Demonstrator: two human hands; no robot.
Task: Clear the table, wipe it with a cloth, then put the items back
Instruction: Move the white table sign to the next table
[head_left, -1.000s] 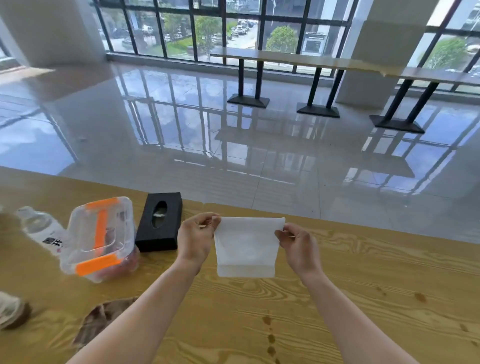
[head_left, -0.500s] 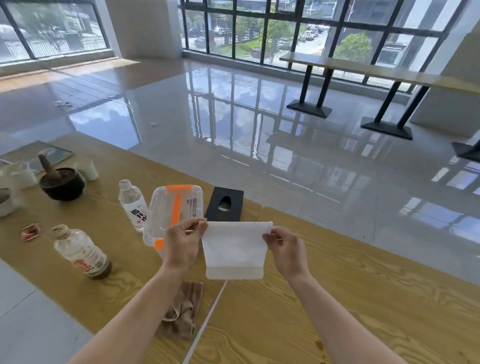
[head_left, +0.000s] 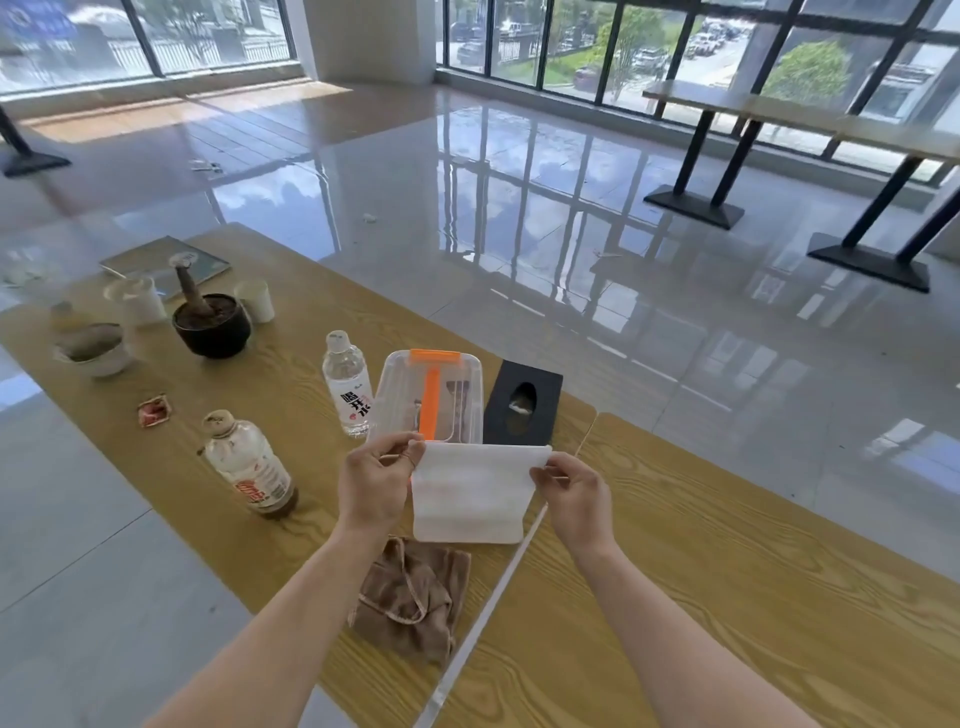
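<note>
Above the table, both hands hold a folded white tissue up by its top corners: left hand pinches the left corner, right hand pinches the right. Below it lies a crumpled brown cloth. Just behind sit a clear box with orange clips, a black tissue box, a water bottle and a brown-drink bottle.

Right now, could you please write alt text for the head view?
A left hand and a right hand pinch a folded white tissue by its top corners above a wooden table. Behind stand a black tissue box, clear orange-latched container and water bottle; a brown cloth lies nearer the viewer.
</note>
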